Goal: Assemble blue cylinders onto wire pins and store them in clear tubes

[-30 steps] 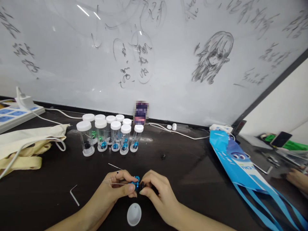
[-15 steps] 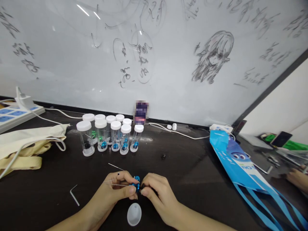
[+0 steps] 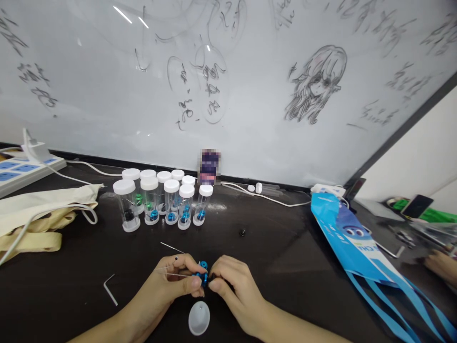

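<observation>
Between the thumb and fingers of my left hand [image 3: 178, 278] is a small blue metal part [image 3: 203, 274] with round ends. Thin pale wires or rods [image 3: 178, 274] run left from it, across that palm. My right hand [image 3: 233, 281] is closed in a pinch at the part's right side, on a small dark piece [image 3: 211, 277] mostly hidden by the fingertips. Just below the hands lies a small white oval cup [image 3: 199, 318]. Left of my left hand rests an L-shaped hex key [image 3: 110, 293], and a thin metal rod [image 3: 171, 247] lies above that hand.
Several clear tubes with white caps [image 3: 171, 202] stand at the back left, holding blue, green and black parts. A small black screw-like piece [image 3: 242, 232] lies mid-table. A blue bag [image 3: 342, 233] is at right, beyond it another person's hand [image 3: 441, 264]. A power strip [image 3: 32, 169] sits left.
</observation>
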{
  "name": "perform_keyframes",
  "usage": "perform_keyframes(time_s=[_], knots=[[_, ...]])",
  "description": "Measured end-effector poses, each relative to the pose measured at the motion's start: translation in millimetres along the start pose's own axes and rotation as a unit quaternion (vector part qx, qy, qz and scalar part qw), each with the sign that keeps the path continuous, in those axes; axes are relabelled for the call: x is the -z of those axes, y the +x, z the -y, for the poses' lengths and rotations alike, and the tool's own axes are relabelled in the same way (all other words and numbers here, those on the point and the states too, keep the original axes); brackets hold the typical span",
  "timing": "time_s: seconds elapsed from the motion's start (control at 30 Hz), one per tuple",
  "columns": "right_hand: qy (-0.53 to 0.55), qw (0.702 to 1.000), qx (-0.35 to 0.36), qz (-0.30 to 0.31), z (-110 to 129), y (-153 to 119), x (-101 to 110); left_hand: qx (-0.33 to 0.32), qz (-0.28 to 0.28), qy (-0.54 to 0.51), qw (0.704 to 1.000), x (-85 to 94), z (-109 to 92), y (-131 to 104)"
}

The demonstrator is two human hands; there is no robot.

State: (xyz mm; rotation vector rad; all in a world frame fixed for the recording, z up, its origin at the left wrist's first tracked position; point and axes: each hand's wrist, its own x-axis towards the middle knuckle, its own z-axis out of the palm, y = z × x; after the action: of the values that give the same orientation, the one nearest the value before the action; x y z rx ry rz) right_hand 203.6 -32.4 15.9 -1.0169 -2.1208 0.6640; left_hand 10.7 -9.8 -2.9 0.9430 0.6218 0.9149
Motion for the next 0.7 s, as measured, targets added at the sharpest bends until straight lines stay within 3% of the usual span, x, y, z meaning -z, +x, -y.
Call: perform_keyframes(time_s=[0.23,0.53,0.7], knots=[[0.015,0.999,0.017,-0.047,1.4,-0.2,-0.7,-0.002,-0.013,-0.022,1.000,-0.1,-1.0,1.2],[0.005,1.000,0.010,-0.020,2.4,1.5,0.9,0.001,-0.003,-0.023,1.000,2.2,3.3,1.7],[0.019,0.998,0.021,-0.051,1.5,1.1,-0.2,-0.006,-0.009,-0.025,1.000,2.4,1.4,2.2]])
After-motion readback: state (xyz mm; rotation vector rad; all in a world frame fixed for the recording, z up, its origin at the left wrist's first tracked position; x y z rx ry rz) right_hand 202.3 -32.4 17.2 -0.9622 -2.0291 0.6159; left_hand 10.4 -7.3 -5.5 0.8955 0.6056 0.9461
